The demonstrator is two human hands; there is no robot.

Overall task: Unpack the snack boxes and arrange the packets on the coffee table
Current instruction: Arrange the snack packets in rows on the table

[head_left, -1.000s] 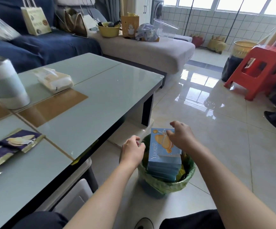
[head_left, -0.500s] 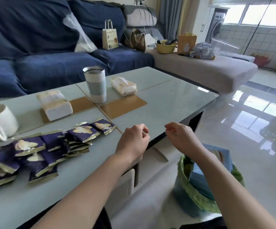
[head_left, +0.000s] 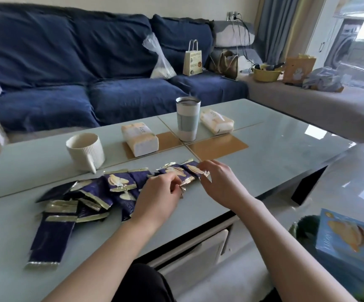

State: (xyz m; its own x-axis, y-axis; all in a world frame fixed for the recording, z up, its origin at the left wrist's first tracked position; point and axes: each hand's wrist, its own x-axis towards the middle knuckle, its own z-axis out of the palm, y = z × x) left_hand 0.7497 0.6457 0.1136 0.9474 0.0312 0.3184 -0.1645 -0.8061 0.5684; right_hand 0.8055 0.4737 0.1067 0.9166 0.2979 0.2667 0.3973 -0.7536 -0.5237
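Head view: both hands have come away from the blue snack box [head_left: 346, 238] — now left standing in the green-lined bin [head_left: 296, 227] on the floor — and returned to the surface [head_left: 285, 153], so unpacking looks finished and arranging is underway. The left hand [head_left: 157, 199] and right hand [head_left: 218, 182] each pinch foil edges at the right end of the navy snack packets [head_left: 94, 192], which lie overlapped in a loose row. Behind the row stand a ribbed white mug [head_left: 85, 149], a tissue pack [head_left: 139, 138] and a tumbler [head_left: 187, 118] — limiting room to spread rearward.
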